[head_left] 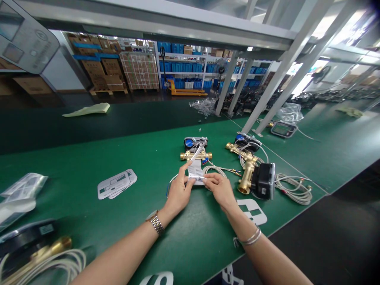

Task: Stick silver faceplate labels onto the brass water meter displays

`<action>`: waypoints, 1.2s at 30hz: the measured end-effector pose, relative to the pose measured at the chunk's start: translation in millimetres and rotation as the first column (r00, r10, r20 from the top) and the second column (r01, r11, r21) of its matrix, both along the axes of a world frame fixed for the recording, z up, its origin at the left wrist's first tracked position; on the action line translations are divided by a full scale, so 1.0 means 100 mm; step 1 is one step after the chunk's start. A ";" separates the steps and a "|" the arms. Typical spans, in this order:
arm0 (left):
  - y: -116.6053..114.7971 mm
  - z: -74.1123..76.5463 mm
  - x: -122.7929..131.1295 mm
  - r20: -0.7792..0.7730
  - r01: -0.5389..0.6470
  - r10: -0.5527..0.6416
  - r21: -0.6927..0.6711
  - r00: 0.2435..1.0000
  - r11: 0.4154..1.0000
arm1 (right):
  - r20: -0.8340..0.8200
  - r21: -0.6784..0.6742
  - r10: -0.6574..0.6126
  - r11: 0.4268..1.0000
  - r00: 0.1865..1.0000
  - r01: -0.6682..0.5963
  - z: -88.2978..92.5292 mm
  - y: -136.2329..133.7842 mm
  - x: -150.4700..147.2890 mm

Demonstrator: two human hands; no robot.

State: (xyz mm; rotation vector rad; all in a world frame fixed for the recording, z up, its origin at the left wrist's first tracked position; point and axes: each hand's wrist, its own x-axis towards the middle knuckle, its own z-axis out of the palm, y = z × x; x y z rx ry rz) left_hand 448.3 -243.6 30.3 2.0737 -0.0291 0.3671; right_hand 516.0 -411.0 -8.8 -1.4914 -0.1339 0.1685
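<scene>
Both my hands meet over the green table (89, 158) at its middle. My left hand (179, 190) pinches a white paper label (196, 172) with thumb and fingers. My right hand (220, 189) is closed on the label's lower right end, next to a bundle of white cable (213, 170). Just beyond the label lies a brass meter body (196, 155) with a black and blue head (194, 142). A watch sits on my left wrist, and thin bangles ring my right wrist.
Right of my hands lie two more brass meters (247, 174) with black housings (263, 181) and a coiled white cable (293, 189). White faceplates (116, 184) rest at left, plastic bags (20, 190) further left. Slanted metal posts (276, 79) rise behind. The table edge runs close at right.
</scene>
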 end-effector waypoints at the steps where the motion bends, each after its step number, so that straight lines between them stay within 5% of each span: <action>1: 0.00 0.00 0.00 0.007 0.009 -0.009 -0.005 1.000 1.000 | -0.004 0.003 0.000 1.000 1.000 0.000 -0.01 0.00 0.00; 26: -0.09 -0.01 -0.04 -0.087 -0.160 0.152 -0.095 0.984 0.983 | 0.394 -0.224 -0.146 0.942 0.908 0.249 0.15 -0.01 -0.31; 32: -0.07 -0.02 -0.08 -0.102 -0.175 0.163 -0.121 0.981 0.977 | 0.256 -0.162 -0.135 0.970 0.957 0.180 0.18 -0.08 -0.40; 36: -0.07 -0.04 -0.09 -0.066 -0.278 0.271 -0.138 0.960 0.951 | 0.168 -0.059 -0.099 0.992 0.981 0.110 0.22 -0.02 -0.45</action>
